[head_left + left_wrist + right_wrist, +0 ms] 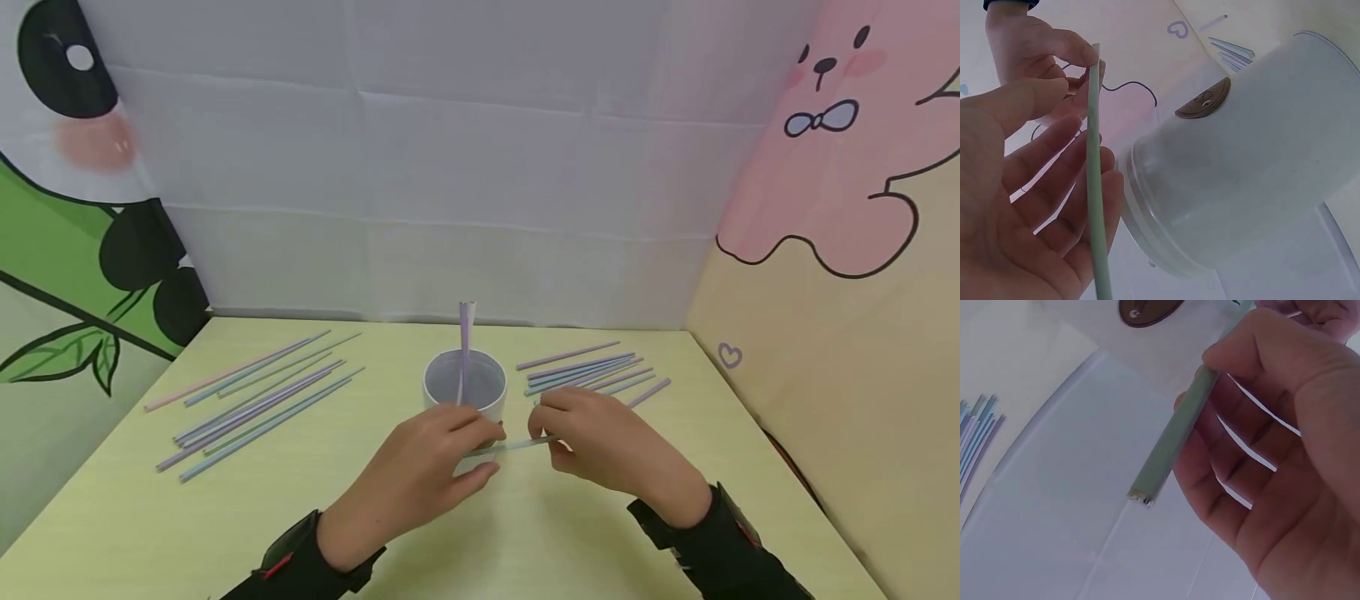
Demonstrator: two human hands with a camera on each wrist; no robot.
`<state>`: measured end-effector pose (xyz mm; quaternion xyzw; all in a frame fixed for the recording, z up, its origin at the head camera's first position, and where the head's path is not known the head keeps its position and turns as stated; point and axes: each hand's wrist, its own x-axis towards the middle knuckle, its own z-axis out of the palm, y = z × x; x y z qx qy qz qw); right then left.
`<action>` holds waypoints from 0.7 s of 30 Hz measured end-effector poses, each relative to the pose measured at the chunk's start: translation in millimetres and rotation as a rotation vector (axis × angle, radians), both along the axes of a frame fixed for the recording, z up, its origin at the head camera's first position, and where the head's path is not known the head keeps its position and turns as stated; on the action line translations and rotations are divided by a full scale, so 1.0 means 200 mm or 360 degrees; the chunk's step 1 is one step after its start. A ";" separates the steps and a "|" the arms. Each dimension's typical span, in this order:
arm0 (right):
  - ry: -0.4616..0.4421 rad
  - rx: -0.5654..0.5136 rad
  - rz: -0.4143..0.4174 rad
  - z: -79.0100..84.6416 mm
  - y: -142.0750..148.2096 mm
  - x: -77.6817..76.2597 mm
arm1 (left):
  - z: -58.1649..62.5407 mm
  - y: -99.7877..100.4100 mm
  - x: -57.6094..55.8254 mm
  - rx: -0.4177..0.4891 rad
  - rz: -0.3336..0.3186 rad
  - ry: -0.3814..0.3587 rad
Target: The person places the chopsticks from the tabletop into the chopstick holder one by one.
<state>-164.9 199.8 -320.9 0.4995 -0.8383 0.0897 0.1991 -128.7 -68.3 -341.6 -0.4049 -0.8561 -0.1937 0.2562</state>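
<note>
In the head view my right hand (600,437) pinches a pale green straw (525,444) between thumb and fingertips. One end of that straw (1169,450) sticks out past the fingers in the right wrist view. My left hand (435,462) is in front of the cup, thumb and fingers spread apart, and the straw (1095,169) runs across its fingers in the left wrist view without being gripped. Just behind the hands is a white cup (427,385), a brown smiling patch (1204,100) on its side. A purple straw (466,342) stands upright in it beside a whitish one.
On the left of the table (247,533) lie several pink, blue, green and purple straws (255,408). Another group of straws (585,367), purple and blue, lies behind my right hand. A white cloth wall (480,167) closes off the back, with printed side panels.
</note>
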 end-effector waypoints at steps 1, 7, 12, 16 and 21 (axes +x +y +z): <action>-0.0012 -0.0010 -0.0002 0.01 -0.02 0.01 | 0.00 0.00 0.00 -0.0001 0.0006 0.0017; -0.0084 0.0007 -0.0037 0.04 -0.11 0.04 | 0.01 0.01 -0.01 -0.0019 0.0064 0.0078; -0.0096 0.0043 -0.0079 0.06 -0.15 0.06 | 0.00 0.02 -0.01 -0.0035 0.0089 0.0150; -0.0093 0.0054 -0.0108 0.07 -0.17 0.07 | -0.01 0.02 -0.01 -0.0027 0.0082 0.0171; -0.0049 -0.0015 -0.0099 0.07 -0.15 0.06 | -0.01 0.01 -0.02 -0.0027 0.0070 0.0178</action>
